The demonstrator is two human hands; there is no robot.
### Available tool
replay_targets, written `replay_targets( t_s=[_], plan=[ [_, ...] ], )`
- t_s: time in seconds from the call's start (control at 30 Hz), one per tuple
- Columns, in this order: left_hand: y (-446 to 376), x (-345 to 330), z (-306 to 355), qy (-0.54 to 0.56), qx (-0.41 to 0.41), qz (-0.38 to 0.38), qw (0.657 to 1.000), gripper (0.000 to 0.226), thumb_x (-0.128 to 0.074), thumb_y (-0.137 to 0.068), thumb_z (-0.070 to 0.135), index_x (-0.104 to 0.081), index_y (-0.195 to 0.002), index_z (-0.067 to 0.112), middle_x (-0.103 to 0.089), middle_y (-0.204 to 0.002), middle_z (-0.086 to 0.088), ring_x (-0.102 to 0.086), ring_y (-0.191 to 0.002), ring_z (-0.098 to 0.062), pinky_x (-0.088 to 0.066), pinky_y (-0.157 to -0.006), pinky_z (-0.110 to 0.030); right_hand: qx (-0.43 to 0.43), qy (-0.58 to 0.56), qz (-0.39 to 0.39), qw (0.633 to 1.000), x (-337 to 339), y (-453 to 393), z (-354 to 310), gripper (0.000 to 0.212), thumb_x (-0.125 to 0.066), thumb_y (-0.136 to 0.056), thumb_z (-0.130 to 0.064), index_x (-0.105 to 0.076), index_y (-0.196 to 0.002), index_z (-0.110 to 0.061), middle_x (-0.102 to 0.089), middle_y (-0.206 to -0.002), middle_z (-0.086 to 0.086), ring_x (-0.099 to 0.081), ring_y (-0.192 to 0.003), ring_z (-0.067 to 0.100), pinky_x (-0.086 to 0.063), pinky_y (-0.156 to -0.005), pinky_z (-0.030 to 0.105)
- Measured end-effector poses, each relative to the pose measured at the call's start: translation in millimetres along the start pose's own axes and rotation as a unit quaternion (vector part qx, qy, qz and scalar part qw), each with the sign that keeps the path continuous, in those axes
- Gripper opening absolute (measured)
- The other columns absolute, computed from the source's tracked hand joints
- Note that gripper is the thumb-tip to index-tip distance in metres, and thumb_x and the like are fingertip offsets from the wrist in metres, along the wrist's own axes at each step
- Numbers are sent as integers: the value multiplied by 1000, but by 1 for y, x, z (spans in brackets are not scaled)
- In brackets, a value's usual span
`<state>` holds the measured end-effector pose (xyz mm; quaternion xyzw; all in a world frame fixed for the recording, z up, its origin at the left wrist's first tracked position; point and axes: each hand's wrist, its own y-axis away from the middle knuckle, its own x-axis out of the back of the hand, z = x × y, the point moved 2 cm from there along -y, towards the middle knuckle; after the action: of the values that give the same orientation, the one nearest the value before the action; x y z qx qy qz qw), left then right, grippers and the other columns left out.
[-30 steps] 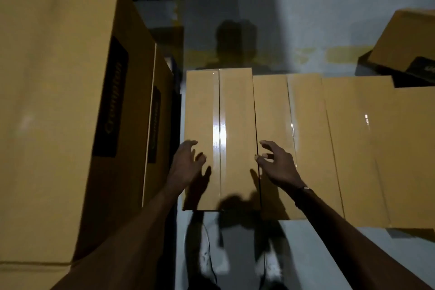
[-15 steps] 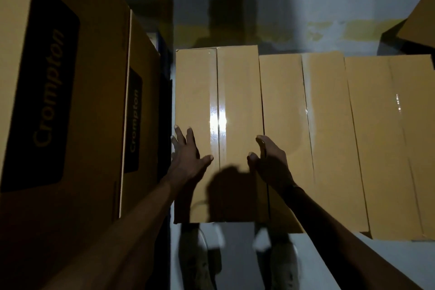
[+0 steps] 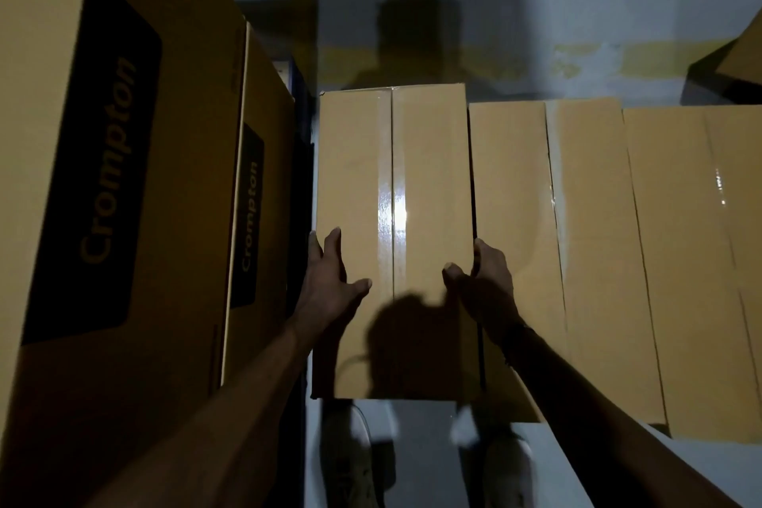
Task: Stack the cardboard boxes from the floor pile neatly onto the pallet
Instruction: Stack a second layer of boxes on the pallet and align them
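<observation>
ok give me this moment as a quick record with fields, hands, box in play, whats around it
left hand: fingers down the left side of the leftmost box, thumb on its top
right hand: gripping that box's right edge, fingers in the gap beside the next box
leftmost box: taped seam on top, first in the floor row
floor row: second box, third box
left stack: Crompton boxes
floor: grey, yellow stripe

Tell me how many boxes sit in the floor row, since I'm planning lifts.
3: the left box, gripped by the left hand and right hand; the middle box; the right box, cut off by the frame. More may lie beyond.
</observation>
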<state>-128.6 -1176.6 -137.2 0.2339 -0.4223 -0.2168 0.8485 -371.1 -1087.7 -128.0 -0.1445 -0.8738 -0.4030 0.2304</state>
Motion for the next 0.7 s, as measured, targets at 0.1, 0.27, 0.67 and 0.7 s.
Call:
replay_targets(
  t_s=[0.1,0.27,0.67,0.7],
  plan=[
    [0,4,-1,13,10,12,1000,111,-89,-79,34,-18,-163,18,-1,-172,-11,-12,-157,-29,-22,-122,-37,-19,-39,-23,999,-1,-3,-2,76,-69,-94,-32,-33,-156,-5,-31,-159,9,-41,-137,25,-40,-116,46],
    [10,15,-1,29,19,29,999,111,-88,-77,42,-22,-162,16,-16,-170,-9,-18,-156,-26,-24,-125,-43,-29,-83,-22,996,2,5,-2,86,-69,-90,-42,-30,-158,-5,-35,-160,11,-42,-141,30,-39,-117,48],
    [96,88,62,79,25,81,993,113,-88,-73,52,-26,-162,19,-28,-166,-5,-24,-152,-31,-32,-120,-54,-13,-140,4,990,79,92,-75,65,-77,-90,-31,-46,-147,-21,-45,-151,8,-45,-131,19,-44,-103,38],
    [106,96,71,83,19,86,993,114,-88,-73,53,-26,-162,19,-29,-166,-5,-25,-152,-31,-33,-119,-53,-18,-148,-2,989,89,102,-85,66,-77,-90,-31,-45,-146,-23,-45,-153,10,-44,-135,22,-43,-103,38]
  ],
)
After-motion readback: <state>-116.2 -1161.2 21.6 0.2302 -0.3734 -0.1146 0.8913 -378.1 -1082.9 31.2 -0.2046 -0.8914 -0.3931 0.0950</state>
